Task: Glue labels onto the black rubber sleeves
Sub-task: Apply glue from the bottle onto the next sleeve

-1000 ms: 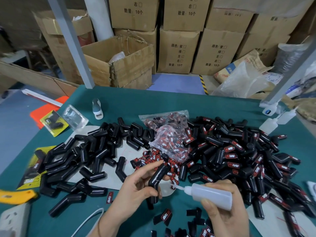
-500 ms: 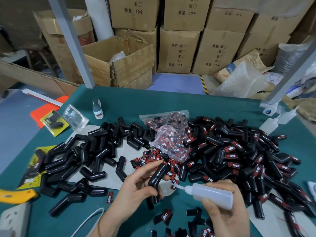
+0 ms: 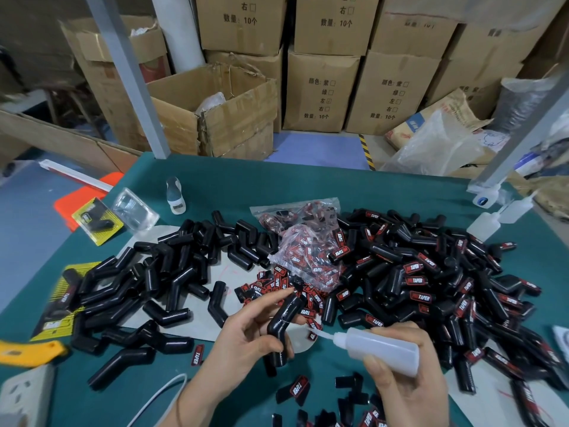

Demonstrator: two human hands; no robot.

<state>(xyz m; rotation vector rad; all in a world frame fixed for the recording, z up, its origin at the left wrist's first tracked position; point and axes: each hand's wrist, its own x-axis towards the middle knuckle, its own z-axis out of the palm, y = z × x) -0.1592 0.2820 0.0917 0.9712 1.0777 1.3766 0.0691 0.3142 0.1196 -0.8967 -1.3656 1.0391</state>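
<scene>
My left hand (image 3: pixel 246 337) has its grip closed around one bent black rubber sleeve (image 3: pixel 281 322), fingers curled round the lower leg, index finger stretched along the upper leg. It sits just in front of the label bag (image 3: pixel 304 254), raised off the green desk (image 3: pixel 308 186). My right hand (image 3: pixel 409 377) grips a translucent glue bottle (image 3: pixel 378 345), fingers wrapped over the body, thumb pressing the near side. The nozzle points left at the held sleeve, tip just beside its bend; I can't tell if glue is coming out. No label on this sleeve that I can see, so I judge this as the glue-applying step.

Progress: right of the label bag there's a big pile of labelled sleeves (image 3: pixel 431 278), red-and-black tags showing on many. Left of the bag a pile of bare sleeves (image 3: pixel 160 278) is still waiting, roughly comparable in size, so I'd call it somewhere near halfway. Loose labels (image 3: pixel 277 285) lie scattered just in front of the bag, more at the desk's near edge.

Left to do for this piece: finish the glue, pick a label, press it on, drop it on the right pile. Spare glue bottles (image 3: pixel 483 223) stand far right of the bag
</scene>
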